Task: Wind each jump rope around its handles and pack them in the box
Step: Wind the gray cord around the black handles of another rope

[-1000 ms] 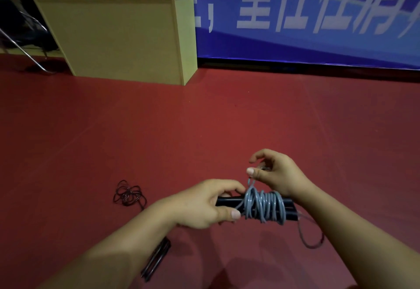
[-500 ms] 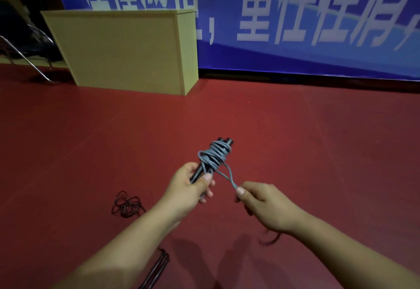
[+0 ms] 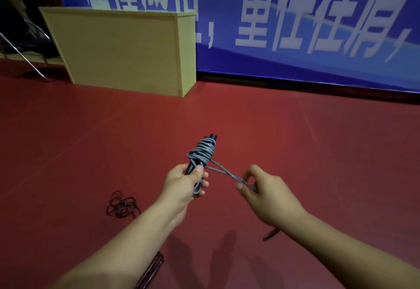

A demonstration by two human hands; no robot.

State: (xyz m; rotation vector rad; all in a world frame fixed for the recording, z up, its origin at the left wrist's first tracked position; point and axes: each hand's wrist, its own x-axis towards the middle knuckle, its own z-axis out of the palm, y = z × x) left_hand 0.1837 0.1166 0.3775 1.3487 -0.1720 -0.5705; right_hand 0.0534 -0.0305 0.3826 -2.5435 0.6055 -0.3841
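My left hand (image 3: 185,183) grips the lower end of two black jump rope handles (image 3: 212,138), which point up and away from me. Grey rope (image 3: 203,152) is wound in many turns around the handles. A doubled strand of that grey rope runs from the bundle to my right hand (image 3: 261,188), which pinches it between thumb and fingers, pulled taut to the right. A second jump rope lies on the red floor: its dark tangled cord (image 3: 121,205) sits left of my left arm, and its dark handles (image 3: 151,270) show under my forearm. The wooden box (image 3: 127,49) stands at the back left.
A blue banner (image 3: 295,27) with white characters hangs along the back wall. A metal chair frame (image 3: 25,59) stands at the far left beside the box. A short dark strap end (image 3: 271,234) lies on the floor under my right wrist.
The wound handles turned from lying crosswise to pointing away from me. My right hand came down from above the bundle and drew the loose rope end out to the right.
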